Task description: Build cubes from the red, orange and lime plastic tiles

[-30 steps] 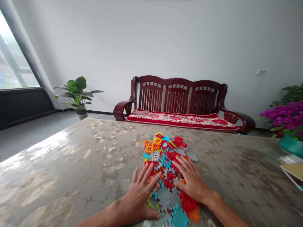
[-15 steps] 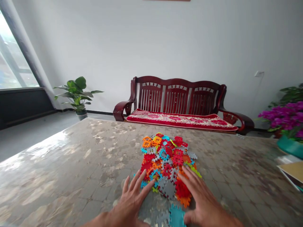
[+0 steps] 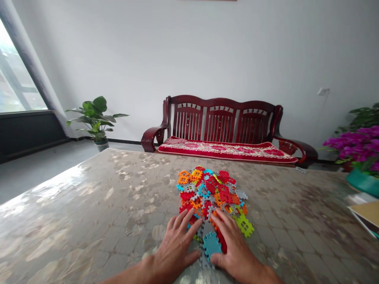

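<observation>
A heap of flat plastic interlocking building tiles [image 3: 204, 191] in red, orange, blue, grey and lime green lies on the table, their edges toothed. My left hand [image 3: 179, 244] rests over the heap's near left side, fingers spread and thumb pointing inward. On the near right side, my right hand [image 3: 233, 244] lies over red tiles with its fingers stretched forward. Its thumb touches or nearly touches a teal tile [image 3: 211, 245] between the two hands. A lime green window tile [image 3: 244, 225] lies just right of my right fingers. The tiles under both palms are hidden.
The table [image 3: 118, 205] has a patterned, shiny cover. Papers or a booklet [image 3: 365, 215] and a teal pot [image 3: 363, 183] of purple flowers stand at the right edge. Behind the table is a dark red wooden bench [image 3: 220, 122]; a potted plant [image 3: 96, 118] stands at left.
Both hands have moved inward, pressing tiles closer together. The teal tile has shifted forward and left onto the heap's near end. The lime green window tile now shows beside my right hand.
</observation>
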Motion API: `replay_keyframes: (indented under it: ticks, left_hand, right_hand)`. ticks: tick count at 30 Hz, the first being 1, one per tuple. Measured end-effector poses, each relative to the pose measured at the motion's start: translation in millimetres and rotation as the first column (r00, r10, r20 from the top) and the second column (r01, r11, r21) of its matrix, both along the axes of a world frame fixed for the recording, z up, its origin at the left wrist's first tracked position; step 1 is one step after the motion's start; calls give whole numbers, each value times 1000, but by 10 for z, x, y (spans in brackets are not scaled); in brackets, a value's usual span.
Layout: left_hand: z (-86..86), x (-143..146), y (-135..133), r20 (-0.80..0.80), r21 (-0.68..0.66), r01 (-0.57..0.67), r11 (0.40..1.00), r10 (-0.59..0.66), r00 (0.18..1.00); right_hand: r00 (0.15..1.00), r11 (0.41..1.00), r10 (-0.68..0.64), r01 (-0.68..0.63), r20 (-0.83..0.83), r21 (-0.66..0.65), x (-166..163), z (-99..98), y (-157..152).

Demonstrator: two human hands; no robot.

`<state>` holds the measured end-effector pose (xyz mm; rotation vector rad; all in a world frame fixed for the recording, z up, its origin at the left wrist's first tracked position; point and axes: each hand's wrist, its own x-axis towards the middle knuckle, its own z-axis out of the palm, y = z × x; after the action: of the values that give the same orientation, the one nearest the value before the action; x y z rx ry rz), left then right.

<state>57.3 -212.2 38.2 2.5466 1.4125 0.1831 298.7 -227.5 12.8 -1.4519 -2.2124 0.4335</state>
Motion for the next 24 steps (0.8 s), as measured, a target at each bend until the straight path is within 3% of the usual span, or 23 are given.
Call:
replay_keyframes:
  ticks: [7, 15, 20, 24]
  left_hand:
    - [52, 8, 188, -2, 63, 50, 997, -50, 999]
    - [-17, 48, 260, 398, 45, 27, 999, -43, 916]
    - [104, 143, 383, 580, 13, -19, 1000, 8, 815]
    - [312, 269, 632, 617, 7, -109, 994, 82, 782]
  right_hand:
    - [999, 994, -25, 29, -47, 104, -72, 18, 57]
    - [973, 987, 27, 10, -229, 157, -266, 209, 168]
    - [914, 994, -26, 68, -405, 90, -343, 375, 291]
    - [827, 987, -160, 140, -539, -79, -337, 541, 574]
